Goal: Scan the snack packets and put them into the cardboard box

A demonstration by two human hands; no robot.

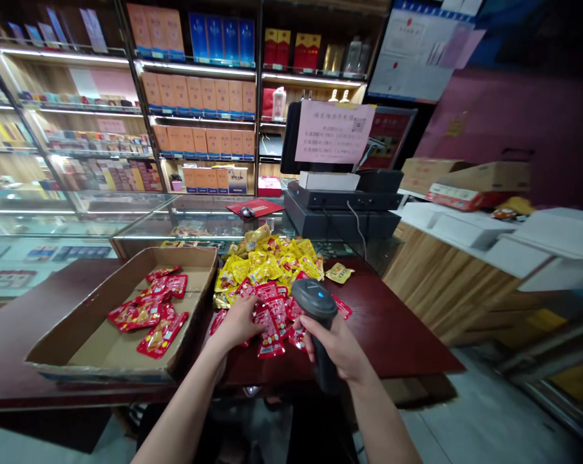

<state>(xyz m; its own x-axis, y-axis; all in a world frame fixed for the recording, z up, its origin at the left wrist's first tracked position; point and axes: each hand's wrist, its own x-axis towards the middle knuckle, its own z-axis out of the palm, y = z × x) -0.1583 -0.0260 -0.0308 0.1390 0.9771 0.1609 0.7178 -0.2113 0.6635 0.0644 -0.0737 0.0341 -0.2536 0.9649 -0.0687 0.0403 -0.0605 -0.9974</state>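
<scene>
My right hand [337, 345] is wrapped around the handle of a black barcode scanner [315, 299], which has a small blue light on top. The scanner's head is over the red snack packets [272, 322] on the table. At the left side of those packets is my left hand [238, 322], thumb and forefinger apart, its fingertips touching them. Behind lies a heap of yellow snack packets [267, 261]. To the left, a shallow cardboard box [86, 341] holds several red snack packets [149, 306].
The dark red table [392, 328] meets a glass counter [199, 209] at the back. On the counter stand a monitor with a pink paper sign [334, 132] and a black cash drawer [339, 219]. A wood-fronted cabinet [446, 283] stands right; stocked shelves line the wall.
</scene>
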